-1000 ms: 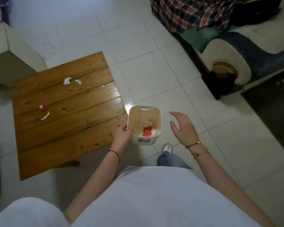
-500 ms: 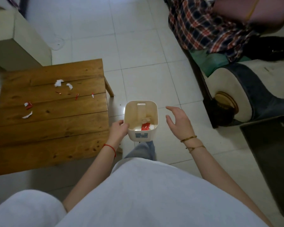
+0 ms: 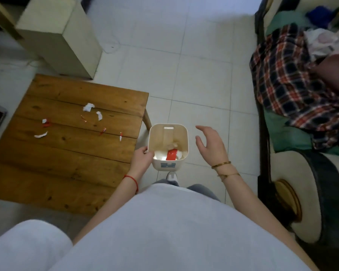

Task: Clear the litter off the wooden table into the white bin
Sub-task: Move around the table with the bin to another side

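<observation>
Left hand grips the near-left rim of the white bin, at centre frame just beside the wooden table; right hand hovers beside the bin's right wall, fingers spread, touching nothing; red and white scraps dot the tabletop, centre left; a red wrapper lies inside the bin.

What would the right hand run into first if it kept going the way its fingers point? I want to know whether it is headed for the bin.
Probably nothing soon. The right hand hovers open beside the white bin, fingers pointing up-frame past its rim, over bare floor tiles. Depth is unclear.
</observation>
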{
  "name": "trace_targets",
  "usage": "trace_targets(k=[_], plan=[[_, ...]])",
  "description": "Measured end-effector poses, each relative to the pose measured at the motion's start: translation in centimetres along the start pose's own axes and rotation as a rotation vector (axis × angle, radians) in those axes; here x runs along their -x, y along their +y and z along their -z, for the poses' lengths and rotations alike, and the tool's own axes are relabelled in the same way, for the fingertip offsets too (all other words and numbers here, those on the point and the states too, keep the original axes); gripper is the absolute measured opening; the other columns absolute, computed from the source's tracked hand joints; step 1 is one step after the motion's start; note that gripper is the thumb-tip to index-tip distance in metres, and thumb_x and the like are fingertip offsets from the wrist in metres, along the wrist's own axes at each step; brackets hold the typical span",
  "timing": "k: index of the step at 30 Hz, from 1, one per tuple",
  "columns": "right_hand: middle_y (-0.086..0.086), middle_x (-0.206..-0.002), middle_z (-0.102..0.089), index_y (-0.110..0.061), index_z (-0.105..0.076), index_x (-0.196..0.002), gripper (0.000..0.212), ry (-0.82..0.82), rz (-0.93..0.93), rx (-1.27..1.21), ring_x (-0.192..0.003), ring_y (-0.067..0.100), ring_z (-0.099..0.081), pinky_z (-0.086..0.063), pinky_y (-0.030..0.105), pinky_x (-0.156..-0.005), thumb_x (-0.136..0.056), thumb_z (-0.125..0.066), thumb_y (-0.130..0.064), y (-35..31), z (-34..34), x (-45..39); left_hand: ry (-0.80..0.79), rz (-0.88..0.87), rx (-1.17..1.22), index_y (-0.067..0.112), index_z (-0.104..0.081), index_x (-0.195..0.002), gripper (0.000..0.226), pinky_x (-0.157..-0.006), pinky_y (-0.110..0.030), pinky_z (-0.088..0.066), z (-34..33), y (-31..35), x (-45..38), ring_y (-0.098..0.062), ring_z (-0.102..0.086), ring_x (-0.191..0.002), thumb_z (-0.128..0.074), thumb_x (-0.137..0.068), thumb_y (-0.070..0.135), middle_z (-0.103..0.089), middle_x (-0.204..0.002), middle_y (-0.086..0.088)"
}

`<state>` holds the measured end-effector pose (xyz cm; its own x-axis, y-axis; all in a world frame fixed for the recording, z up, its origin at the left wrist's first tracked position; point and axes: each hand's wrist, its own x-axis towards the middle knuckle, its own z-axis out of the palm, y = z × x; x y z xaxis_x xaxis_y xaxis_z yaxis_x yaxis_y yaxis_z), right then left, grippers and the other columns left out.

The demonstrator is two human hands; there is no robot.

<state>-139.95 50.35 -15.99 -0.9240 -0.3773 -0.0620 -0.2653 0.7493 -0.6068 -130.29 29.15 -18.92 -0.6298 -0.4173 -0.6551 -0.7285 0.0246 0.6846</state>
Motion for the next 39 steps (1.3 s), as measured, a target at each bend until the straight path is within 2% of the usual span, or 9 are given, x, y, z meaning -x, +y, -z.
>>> trace_targets(k=[4, 9, 12, 16, 20, 25, 29, 33, 39], plan=[[0.004, -0.129, -0.057, -0.014, -0.051, -0.129, 0.036, -0.102, 0.125, 0.009, -0.12, 0.019, -0.049, -0.032, 0.022, -0.099, -0.094, -0.05, -0.021, -0.8, -0.3, -7.8, 0.106, 0.073, 0.084, 0.011, -0.06, -0.122, 0.04, -0.058, -0.021, -0.04, 0.0, 2.4, -2.4, -0.003, -0.05, -0.075, -0.049, -0.083, 0.014, -0.06, -0.09, 0.003], [0.005, -0.126, -0.059, -0.014, -0.053, -0.127, 0.035, -0.24, 0.293, 0.036, -0.116, 0.02, -0.051, -0.032, 0.02, -0.096, -0.093, -0.051, -0.021, -1.4, -2.0, -16.5, 0.265, 0.188, 0.175, 0.011, -0.062, -0.12, 0.04, -0.051, -0.019, -0.044, -0.5, 3.4, -5.4, -0.004, -0.051, -0.068, -0.05, -0.082, 0.012, -0.055, -0.074, 0.013], [0.004, -0.126, -0.059, -0.015, -0.053, -0.127, 0.034, -0.341, 0.392, 0.069, -0.117, 0.02, -0.051, -0.031, 0.019, -0.096, -0.093, -0.051, -0.022, -1.8, -3.0, -20.9, 0.37, 0.245, 0.262, 0.011, -0.062, -0.122, 0.041, -0.043, -0.012, -0.039, -1.2, 4.1, -6.5, -0.003, -0.052, -0.068, -0.05, -0.082, 0.011, -0.06, -0.08, 0.008], [0.005, -0.127, -0.058, -0.015, -0.052, -0.128, 0.035, -0.498, 0.584, 0.129, -0.117, 0.02, -0.051, -0.031, 0.021, -0.096, -0.094, -0.049, -0.025, -2.6, -4.1, -26.3, 0.492, 0.359, 0.392, 0.014, -0.062, -0.123, 0.042, -0.071, -0.027, -0.048, -3.2, 4.9, -7.7, -0.022, -0.06, -0.091, -0.05, -0.082, 0.013, -0.068, -0.111, -0.006], [0.007, -0.123, -0.06, -0.014, -0.053, -0.125, 0.033, -0.616, 0.787, 0.157, -0.113, 0.022, -0.053, -0.033, 0.022, -0.095, -0.094, -0.05, -0.023, -4.0, -5.4, -30.6, 0.592, 0.478, 0.535, 0.007, -0.064, -0.115, 0.035, -0.086, -0.035, -0.047, -5.5, 5.8, -9.0, -0.034, -0.06, -0.104, -0.05, -0.084, 0.012, -0.067, -0.111, -0.018], [0.006, -0.126, -0.059, -0.014, -0.053, -0.126, 0.033, -0.738, 0.922, 0.171, -0.114, 0.021, -0.053, -0.038, 0.024, -0.097, -0.094, -0.05, -0.022, -5.6, -8.9, -33.9, 0.665, 0.549, 0.654, 0.016, -0.066, -0.102, 0.024, -0.059, -0.024, -0.041, -7.7, 5.6, -11.0, -0.019, -0.057, -0.079, -0.049, -0.085, 0.016, -0.065, -0.094, -0.008], [0.009, -0.132, -0.054, -0.013, -0.051, -0.128, 0.037, -0.821, 0.993, 0.212, -0.119, 0.024, -0.05, -0.04, 0.032, -0.101, -0.093, -0.051, -0.024, -7.0, -13.3, -34.9, 0.717, 0.654, 0.761, 0.018, -0.064, -0.097, 0.021, -0.066, -0.027, -0.043, -8.8, 3.9, -12.7, -0.022, -0.057, -0.081, -0.049, -0.083, 0.015, -0.062, -0.09, -0.004], [0.011, -0.138, -0.048, -0.011, -0.048, -0.133, 0.041, -0.93, 1.08, 0.25, -0.125, 0.027, -0.045, -0.038, 0.038, -0.106, -0.093, -0.049, -0.021, -8.2, -18.8, -34.6, 0.777, 0.715, 0.807, 0.016, -0.066, -0.096, 0.023, -0.056, -0.024, -0.037, -9.8, 1.6, -14.3, -0.019, -0.054, -0.077, -0.049, -0.081, 0.013, -0.062, -0.086, -0.003], [0.009, -0.152, -0.032, -0.013, -0.032, -0.144, 0.054, -1.082, 1.232, 0.37, -0.139, 0.027, -0.03, -0.031, 0.041, -0.114, -0.093, -0.048, -0.022, -10.0, -27.3, -33.3, 0.77, 0.806, 0.837, 0.013, -0.067, -0.108, 0.032, -0.071, -0.024, -0.038, -11.4, -2.7, -16.5, -0.02, -0.055, -0.085, -0.049, -0.081, 0.013, -0.064, -0.094, -0.003]])
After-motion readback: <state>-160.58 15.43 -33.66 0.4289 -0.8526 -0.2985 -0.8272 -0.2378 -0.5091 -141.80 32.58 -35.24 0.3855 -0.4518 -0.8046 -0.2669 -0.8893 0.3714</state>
